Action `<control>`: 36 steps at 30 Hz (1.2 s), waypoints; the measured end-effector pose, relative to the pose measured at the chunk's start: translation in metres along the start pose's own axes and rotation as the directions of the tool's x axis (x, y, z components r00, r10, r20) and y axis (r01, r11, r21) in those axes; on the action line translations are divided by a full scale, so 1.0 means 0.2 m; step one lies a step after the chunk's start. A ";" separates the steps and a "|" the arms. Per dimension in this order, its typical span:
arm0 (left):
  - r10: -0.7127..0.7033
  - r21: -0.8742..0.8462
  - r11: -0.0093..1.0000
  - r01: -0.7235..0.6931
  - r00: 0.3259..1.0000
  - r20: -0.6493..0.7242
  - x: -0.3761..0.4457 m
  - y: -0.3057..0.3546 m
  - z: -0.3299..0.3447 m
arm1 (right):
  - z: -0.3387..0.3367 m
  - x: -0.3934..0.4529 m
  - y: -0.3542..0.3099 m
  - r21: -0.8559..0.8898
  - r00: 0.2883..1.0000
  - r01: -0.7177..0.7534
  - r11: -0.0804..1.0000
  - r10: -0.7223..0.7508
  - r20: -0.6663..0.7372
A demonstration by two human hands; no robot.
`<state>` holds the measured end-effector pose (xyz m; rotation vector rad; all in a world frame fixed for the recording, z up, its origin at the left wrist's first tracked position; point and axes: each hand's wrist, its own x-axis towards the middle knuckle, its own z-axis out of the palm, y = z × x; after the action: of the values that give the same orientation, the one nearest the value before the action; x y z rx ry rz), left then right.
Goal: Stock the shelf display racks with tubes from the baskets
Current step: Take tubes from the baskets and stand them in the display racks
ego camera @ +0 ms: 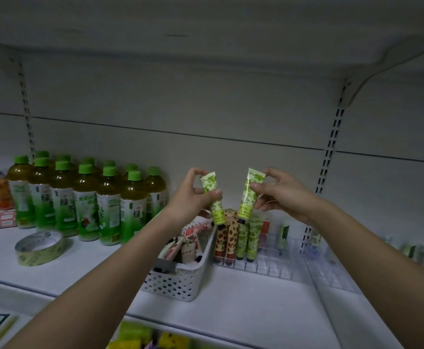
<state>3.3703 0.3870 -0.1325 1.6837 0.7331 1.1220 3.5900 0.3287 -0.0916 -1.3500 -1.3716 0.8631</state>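
Green leaf-print tubes, one pinched cap-down in each hand, hang above a clear rack [276,263] on a white shelf [231,293]. The left hand [193,195] grips one tube [213,197]; the right hand [279,192] grips the other tube [250,195] at its 3 o'clock. Four tubes, two red-patterned [227,244] and two green [248,241], already stand in the rack's left end; most slots toward 3 o'clock look unfilled. At its 9 o'clock, a white basket [180,285] still holds a heap of tubes, so stocking appears to be at an early stage.
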 end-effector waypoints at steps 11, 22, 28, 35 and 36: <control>-0.117 -0.011 0.993 0.117 0.993 0.015 0.04 0.04 0.21 | -0.17 -0.13 0.09 -0.238 0.993 0.072 0.969 -0.092 -0.073; -0.040 0.361 0.930 0.063 0.997 -0.070 0.08 -0.05 0.33 | -0.24 -0.14 0.22 -0.486 0.980 0.057 0.872 -0.143 -0.141; 0.045 0.523 0.852 0.017 0.993 -0.107 0.08 -0.14 0.40 | -0.19 -0.12 0.30 -0.574 0.973 0.072 0.816 -0.183 -0.138; 0.131 0.599 0.799 -0.044 0.986 -0.102 0.08 -0.21 0.43 | -0.15 -0.09 0.33 -0.659 0.974 0.062 0.749 -0.190 -0.125; 0.140 0.606 0.794 -0.050 0.985 -0.101 0.08 -0.22 0.44 | -0.14 -0.08 0.34 -0.663 0.975 0.059 0.746 -0.187 -0.123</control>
<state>3.4584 0.3839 -0.1792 2.2075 1.2039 1.1565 3.6348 0.3166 -0.1517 -1.7850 -1.6724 0.1291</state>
